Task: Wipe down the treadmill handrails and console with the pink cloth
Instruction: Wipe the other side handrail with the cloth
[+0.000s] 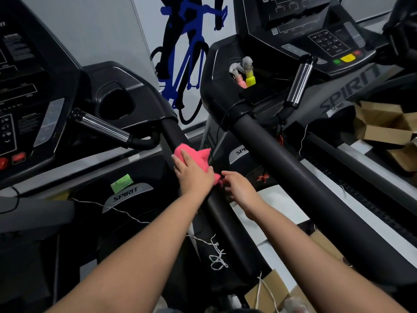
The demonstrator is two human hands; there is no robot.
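The pink cloth (195,156) is draped over the black right handrail (216,206) of the left treadmill, about halfway along it. My left hand (193,175) lies flat on the cloth, fingers straight, and presses it onto the rail. My right hand (239,189) reaches in from the right, and its fingertips pinch the cloth's lower corner (219,178) beside the rail. The left treadmill's console (24,91) fills the upper left. A chrome pulse grip (101,127) sticks out below the console.
A second treadmill stands to the right, with its thick handrail (293,168), its console (316,35) and spray bottles (248,74) in a cup holder. Cardboard boxes (383,123) lie on its deck. White string (216,256) hangs on the near rail. More cardboard (266,292) sits below.
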